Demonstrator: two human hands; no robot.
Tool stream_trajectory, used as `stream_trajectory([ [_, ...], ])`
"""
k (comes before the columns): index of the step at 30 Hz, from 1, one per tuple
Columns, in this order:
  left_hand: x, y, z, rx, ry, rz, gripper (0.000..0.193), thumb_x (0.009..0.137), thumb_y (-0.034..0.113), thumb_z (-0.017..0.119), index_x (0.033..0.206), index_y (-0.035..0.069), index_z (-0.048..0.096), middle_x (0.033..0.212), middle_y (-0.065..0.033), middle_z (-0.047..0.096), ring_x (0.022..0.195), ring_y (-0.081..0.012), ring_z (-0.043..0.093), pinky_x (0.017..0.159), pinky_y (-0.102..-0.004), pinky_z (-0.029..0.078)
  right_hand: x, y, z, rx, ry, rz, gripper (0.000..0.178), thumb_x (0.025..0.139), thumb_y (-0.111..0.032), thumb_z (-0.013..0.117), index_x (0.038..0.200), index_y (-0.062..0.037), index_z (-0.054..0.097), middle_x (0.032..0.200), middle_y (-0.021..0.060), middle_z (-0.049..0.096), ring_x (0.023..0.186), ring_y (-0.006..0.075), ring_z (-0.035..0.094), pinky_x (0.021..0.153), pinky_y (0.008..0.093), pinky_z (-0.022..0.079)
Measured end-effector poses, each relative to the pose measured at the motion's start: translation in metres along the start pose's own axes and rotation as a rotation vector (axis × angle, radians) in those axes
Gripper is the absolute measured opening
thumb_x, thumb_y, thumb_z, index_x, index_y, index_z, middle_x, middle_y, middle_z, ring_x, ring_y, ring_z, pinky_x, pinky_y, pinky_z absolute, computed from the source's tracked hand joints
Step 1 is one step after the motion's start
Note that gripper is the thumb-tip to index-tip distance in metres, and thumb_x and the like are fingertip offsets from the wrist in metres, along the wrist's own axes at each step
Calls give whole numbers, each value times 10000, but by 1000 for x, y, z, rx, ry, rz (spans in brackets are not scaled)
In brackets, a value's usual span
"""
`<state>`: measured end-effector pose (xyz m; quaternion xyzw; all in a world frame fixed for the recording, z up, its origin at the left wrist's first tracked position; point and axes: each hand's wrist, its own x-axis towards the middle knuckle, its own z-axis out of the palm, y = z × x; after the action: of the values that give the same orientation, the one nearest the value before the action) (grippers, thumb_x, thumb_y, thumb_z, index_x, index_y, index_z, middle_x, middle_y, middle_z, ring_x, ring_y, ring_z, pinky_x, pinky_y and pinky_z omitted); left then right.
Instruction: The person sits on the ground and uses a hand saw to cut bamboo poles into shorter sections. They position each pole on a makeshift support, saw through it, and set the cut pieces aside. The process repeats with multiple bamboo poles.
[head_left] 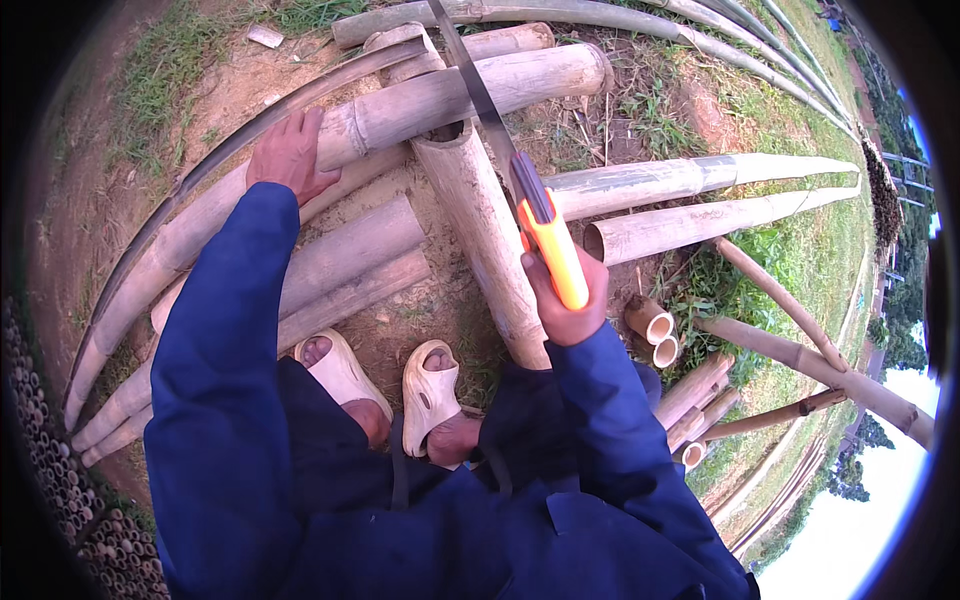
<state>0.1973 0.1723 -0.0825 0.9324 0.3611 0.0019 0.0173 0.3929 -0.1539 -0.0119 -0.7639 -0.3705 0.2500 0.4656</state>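
I see the person's left hand (287, 160) laid over a thick bamboo pole (400, 118), open, fingers spread across its rounded top, with the thumb set apart toward the right. The right hand (578, 300) is closed firmly around the orange handle (556, 250) of a saw, its long, narrow blade (478, 90) pointing away from the body and slanting across the pole, to the right of the left hand. From where I stand I cannot tell whether the teeth have bitten into the bamboo.

The pole slopes from the lower left up toward the right, lying across a stout bamboo log (480, 235) that runs back toward the person's feet. A dark curved strip (190, 180) stretches along the pole's far side. Nearer the body, more bamboo lengths (350, 250) lie on the ground beneath the left sleeve.

The person's pale sandals (432, 395) stand just left of the log's near end. Over to the right, two long poles (690, 180) reach out across the grass (775, 265), and two short hollow pieces (652, 320) sit near the right wrist. Many cut tubes (122, 550) are stacked at the lower left.
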Motion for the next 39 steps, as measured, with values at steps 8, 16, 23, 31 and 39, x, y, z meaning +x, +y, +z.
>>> stream_trajectory([
  [8, -2, -12, 7, 3, 4, 10, 846, 706, 397, 897, 1401, 108, 511, 1294, -135, 623, 1202, -348, 632, 1018, -460, 530, -9, -15, 13, 61, 14, -49, 246, 923, -51, 739, 1155, 23, 704, 854, 159, 742, 725, 205, 715, 705, 340, 553],
  [16, -8, 0, 2, -11, -50, -33, 868, 700, 395, 908, 1409, 102, 502, 1305, -138, 610, 1229, -352, 611, 1037, -454, 516, -51, -11, -25, -69, -28, -4, 301, 911, -9, 723, 1209, 27, 724, 821, 126, 739, 714, 156, 710, 679, 295, 542],
  [23, 1, -13, 6, -25, 7, 27, 862, 711, 368, 906, 1421, 101, 497, 1311, -148, 609, 1236, -357, 610, 1055, -453, 509, 32, -4, 31, 116, 59, -126, 181, 930, -73, 749, 1066, 38, 704, 735, 115, 670, 662, 133, 590, 648, 316, 509],
  [31, -5, -1, 2, 30, 21, 8, 859, 722, 409, 909, 1410, 98, 499, 1275, -115, 609, 1183, -335, 632, 1023, -431, 528, -135, -19, -50, -157, -45, 77, 217, 890, -5, 727, 1106, 10, 740, 794, 159, 724, 660, 273, 730, 643, 327, 550],
  [39, 3, -4, 3, -3, 9, -11, 830, 709, 376, 910, 1383, 95, 515, 1293, -141, 612, 1210, -353, 620, 1029, -452, 523, 1, -10, -3, 48, 51, -59, 172, 929, -75, 738, 1055, 39, 713, 757, 170, 697, 681, 156, 656, 658, 337, 530],
])
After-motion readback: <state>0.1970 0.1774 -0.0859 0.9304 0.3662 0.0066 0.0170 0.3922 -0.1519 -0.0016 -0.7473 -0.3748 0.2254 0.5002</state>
